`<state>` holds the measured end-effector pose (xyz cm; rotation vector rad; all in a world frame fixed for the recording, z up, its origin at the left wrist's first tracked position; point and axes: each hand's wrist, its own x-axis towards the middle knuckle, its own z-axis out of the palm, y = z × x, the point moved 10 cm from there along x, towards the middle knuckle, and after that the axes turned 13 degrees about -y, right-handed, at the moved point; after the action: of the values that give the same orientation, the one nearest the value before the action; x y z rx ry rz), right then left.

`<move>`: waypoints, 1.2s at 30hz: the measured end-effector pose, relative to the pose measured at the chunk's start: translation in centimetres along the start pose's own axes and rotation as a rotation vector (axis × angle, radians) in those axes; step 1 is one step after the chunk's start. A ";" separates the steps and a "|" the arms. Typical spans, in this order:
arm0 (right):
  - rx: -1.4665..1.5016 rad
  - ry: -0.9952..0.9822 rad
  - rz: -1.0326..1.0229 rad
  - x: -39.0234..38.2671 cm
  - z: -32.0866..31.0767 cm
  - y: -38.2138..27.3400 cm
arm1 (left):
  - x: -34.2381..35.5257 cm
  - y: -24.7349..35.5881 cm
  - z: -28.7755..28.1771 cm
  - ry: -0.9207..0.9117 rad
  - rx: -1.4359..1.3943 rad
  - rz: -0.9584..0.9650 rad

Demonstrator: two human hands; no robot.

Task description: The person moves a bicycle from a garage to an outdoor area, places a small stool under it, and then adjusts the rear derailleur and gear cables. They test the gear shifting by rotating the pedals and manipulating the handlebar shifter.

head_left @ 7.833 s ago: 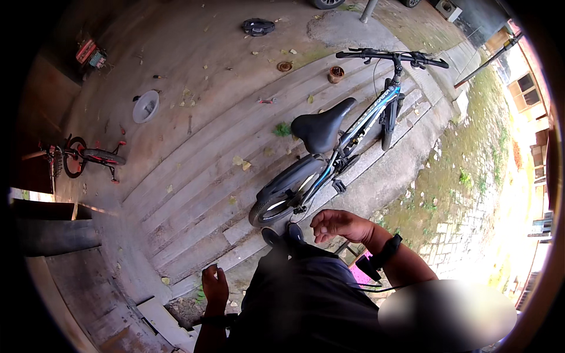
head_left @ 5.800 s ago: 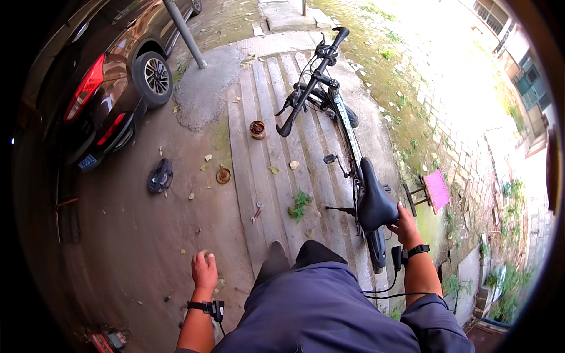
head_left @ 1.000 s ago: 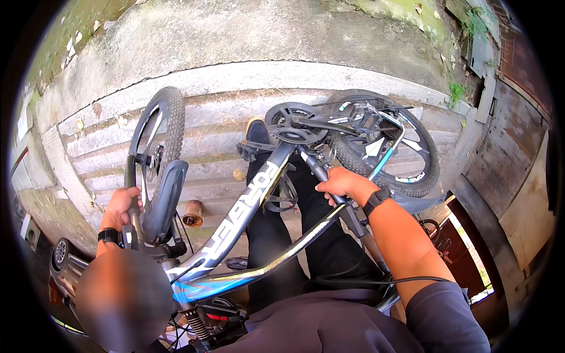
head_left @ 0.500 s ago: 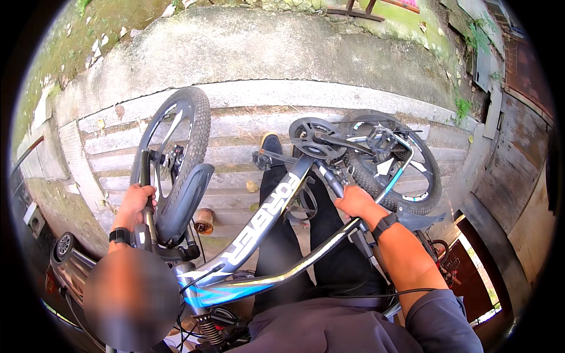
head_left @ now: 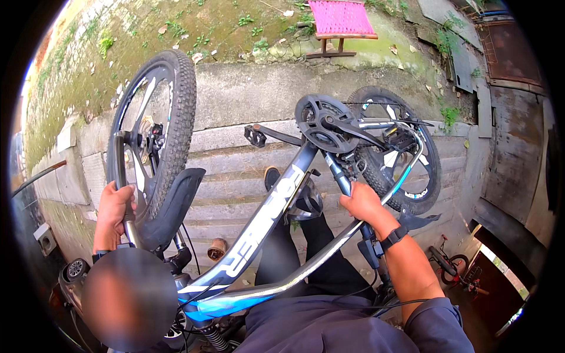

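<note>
A mountain bike with a grey, white and blue frame [head_left: 259, 226] is tipped over in front of me, wheels pointing away. My left hand [head_left: 115, 207] is wrapped round a fork leg [head_left: 122, 162] beside the front wheel [head_left: 183, 97] and its black mudguard [head_left: 176, 197]. On the other side, my right hand [head_left: 363, 203] grips the seat tube [head_left: 337, 175] below the chainring [head_left: 312, 132]. The rear wheel [head_left: 434, 167] lies beyond that hand. A crank with a black pedal [head_left: 255, 136] sticks out leftward. A blurred round patch covers the lower left, hiding part of the handlebar end.
Slatted concrete steps [head_left: 226, 162] stretch under the bike. A small stool with a pink woven seat [head_left: 343, 20] stands on mossy ground ahead. A rusty can [head_left: 217, 249] sits near my legs. Another bike [head_left: 456, 267] is at right, a car wheel [head_left: 75, 269] at left.
The bike's wheels and crank have risen in the picture, both hands keeping their grip. More mossy ground and the whole pink stool now show at the top.
</note>
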<state>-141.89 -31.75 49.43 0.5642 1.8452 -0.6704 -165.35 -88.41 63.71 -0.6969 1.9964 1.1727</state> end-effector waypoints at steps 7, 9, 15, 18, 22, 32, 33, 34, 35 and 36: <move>0.064 0.435 -0.283 -1.9 -1.4 -0.5 | -6.3 4.4 -2.2 0.072 0.026 0.321; 0.186 0.422 -0.316 -2.1 -1.8 -1.0 | -7.4 4.8 -3.4 0.095 0.029 0.377; 0.364 0.518 -0.440 -1.5 -2.6 -0.2 | -11.6 7.6 -3.0 0.112 -0.003 0.540; 0.563 0.443 -0.475 -2.6 -2.8 -1.2 | -12.8 8.6 -2.5 0.125 -0.006 0.607; 0.712 0.488 -0.501 -2.3 -2.4 -0.5 | -13.4 8.3 -2.3 0.144 0.017 0.660; 0.875 0.580 -0.439 -1.3 -1.4 2.3 | -14.9 7.9 -2.6 0.126 -0.004 0.748; 0.881 0.589 -0.435 -0.6 -1.5 2.2 | -14.5 8.0 -2.5 0.118 0.001 0.764; 0.885 0.591 -0.429 -0.3 -1.4 2.4 | -14.7 8.1 -2.4 0.113 0.007 0.774; 0.835 0.640 -0.421 -1.0 -2.0 2.1 | -15.3 8.3 -2.4 0.137 0.003 0.777; 0.783 0.689 -0.410 -1.8 -2.6 1.9 | -15.8 8.5 -2.5 0.161 -0.003 0.780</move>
<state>-141.82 -28.71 51.55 1.0206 2.3316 -1.6694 -162.80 -85.33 81.42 0.0260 2.4973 1.5803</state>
